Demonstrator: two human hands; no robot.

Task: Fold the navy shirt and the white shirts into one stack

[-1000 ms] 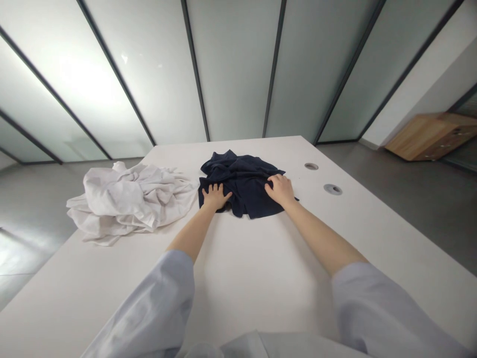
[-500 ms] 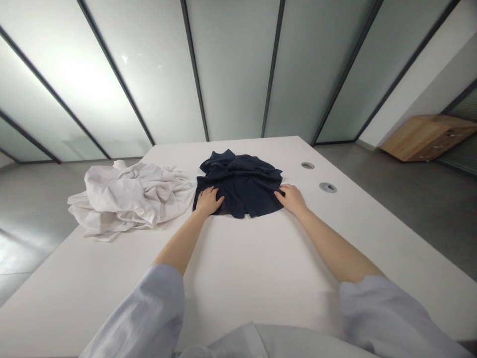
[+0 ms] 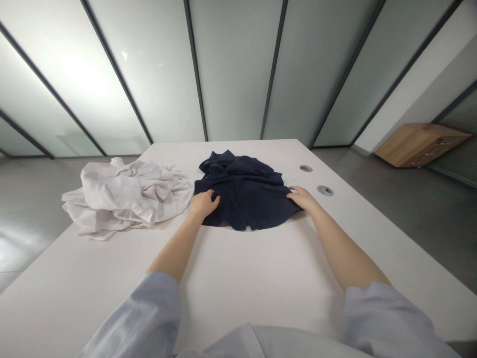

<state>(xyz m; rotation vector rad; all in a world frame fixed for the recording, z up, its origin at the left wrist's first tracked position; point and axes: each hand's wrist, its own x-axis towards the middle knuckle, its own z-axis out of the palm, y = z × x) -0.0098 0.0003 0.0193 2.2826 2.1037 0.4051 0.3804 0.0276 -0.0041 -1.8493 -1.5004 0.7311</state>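
A dark navy garment lies in the middle of the table, its front part spread fairly flat and its far part bunched in folds. Its near hem is curved, with a small notch at the centre. My left hand grips the left side of the cloth close to the hem, thumb on top. On the opposite side, my right hand pinches the garment's right edge; some fingertips are hidden by the cloth. Left of the garment sits a crumpled heap of white cloth, close to my left hand.
The white table has two round cable holes on its right, a farther grommet and a nearer grommet. Frosted glass panels stand behind it. A wooden cabinet is on the floor at the far right.
My right hand has moved right and my left hand slightly left, both a little nearer to me. The navy garment's front part is now wider and flatter, its hem closer to me.
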